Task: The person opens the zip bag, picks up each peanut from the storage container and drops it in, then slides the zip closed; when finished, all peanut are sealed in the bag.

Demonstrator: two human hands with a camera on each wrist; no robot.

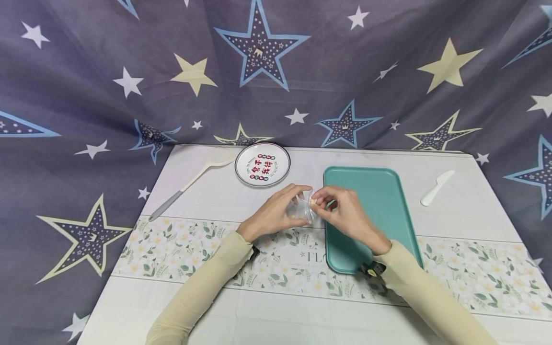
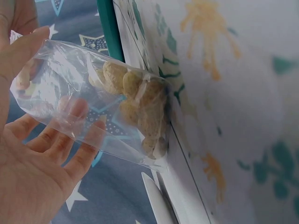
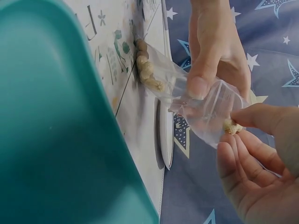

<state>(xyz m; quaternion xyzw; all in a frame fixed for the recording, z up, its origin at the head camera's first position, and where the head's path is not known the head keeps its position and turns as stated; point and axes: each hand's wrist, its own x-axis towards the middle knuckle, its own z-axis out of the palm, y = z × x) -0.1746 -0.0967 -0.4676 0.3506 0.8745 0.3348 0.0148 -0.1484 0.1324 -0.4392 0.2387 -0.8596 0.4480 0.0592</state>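
A clear plastic bag (image 2: pixel 70 65) stands upright on the table, its mouth towards the top, with several peanuts in their shells (image 2: pixel 140 109) gathered at the bottom. My left hand (image 1: pixel 271 215) holds the bag near its mouth, thumb on one side and fingers along the other. At the opening, my right hand (image 1: pixel 347 213) pinches a single peanut (image 3: pixel 231 126) between thumb and fingertips. The right forearm passes over the teal tray (image 1: pixel 371 201), whose left edge lies close to the bag.
Behind the left hand lie a round plate (image 1: pixel 263 165) with printed characters and a pale spoon with a grey handle (image 1: pixel 166 205). A white plastic knife (image 1: pixel 437 188) is right of the tray. A star-patterned cloth (image 1: pixel 302 72) hangs behind the table.
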